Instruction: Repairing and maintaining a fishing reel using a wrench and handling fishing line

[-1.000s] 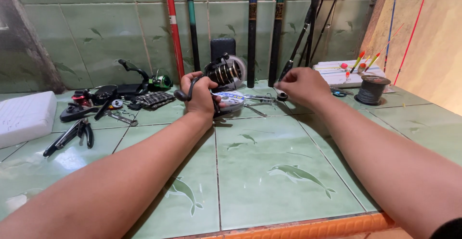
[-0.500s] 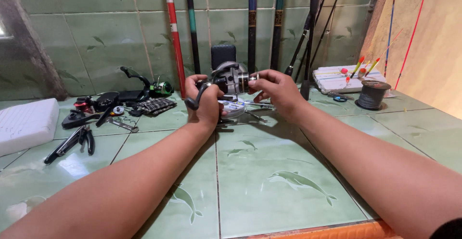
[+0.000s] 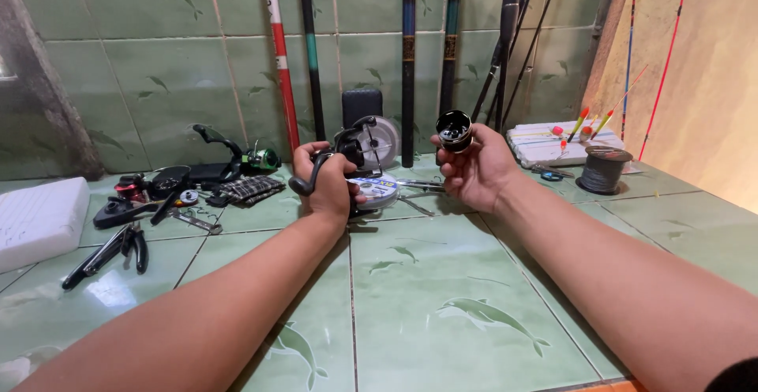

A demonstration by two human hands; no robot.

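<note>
— What's in the hands right now?

— The left hand (image 3: 328, 183) is wrapped tight around the body of a dark spinning reel (image 3: 347, 151), held just above the green tiled bench (image 3: 442, 313) near the middle. The right hand (image 3: 474, 171) pinches a small black spool (image 3: 454, 131) by thumb and fingertips, lifted clear of the reel and a little to its right, with its open end toward the wearer's eyes.

— So the two parts are apart?

— Yes, clearly apart (a gap of bare wall shows between them). Under the left hand lies a flat round line spool (image 3: 375, 191) with a pale label, and a silver disc (image 3: 383, 139) stands just behind the reel.

— How would you handle that spool well?

— I'd judge a light grip on the rim is best, keeping fingers off the inside, and keeping the reel steady and upright so nothing small drops from it. Working low over the tiles helps if something does slip.

— Anything in the way?

— Pliers (image 3: 110, 250) lie far left, a white foam block (image 3: 39, 218) beyond them, a second reel (image 3: 237, 159) toward the wall, and a dark coil of line (image 3: 604, 169) far right. Fishing rods (image 3: 407, 52) lean against the wall.
</note>
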